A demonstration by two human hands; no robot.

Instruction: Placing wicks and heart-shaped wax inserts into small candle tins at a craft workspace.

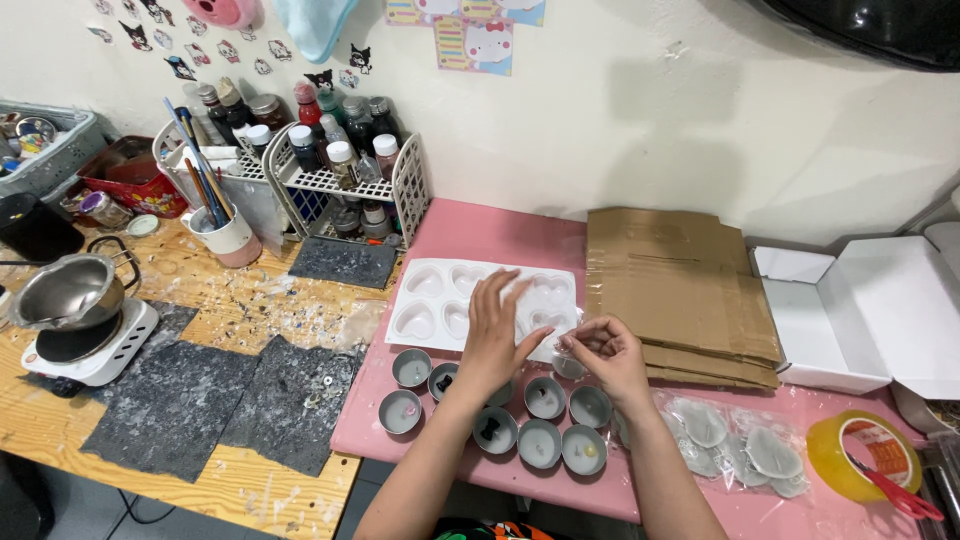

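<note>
1. The left hand (492, 340) lies flat, fingers spread, on the white heart-shaped mould (485, 300) at the pink table's (480, 235) middle.
2. The right hand (605, 355) pinches something small; what it is I cannot tell.
3. Round grey tins (545, 397) cluster along the front edge.
4. Flattened brown cardboard (675, 285) lies toward the back edge, a white open box (870, 310) beside it.
5. A yellow tape roll (860, 455) sits at the front right corner.

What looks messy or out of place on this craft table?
The wooden tabletop left of the pink surface is speckled with dried drips and flecks, as are the dark grey mats on it. The small round tins near both hands sit upright, nothing tipped.
</note>
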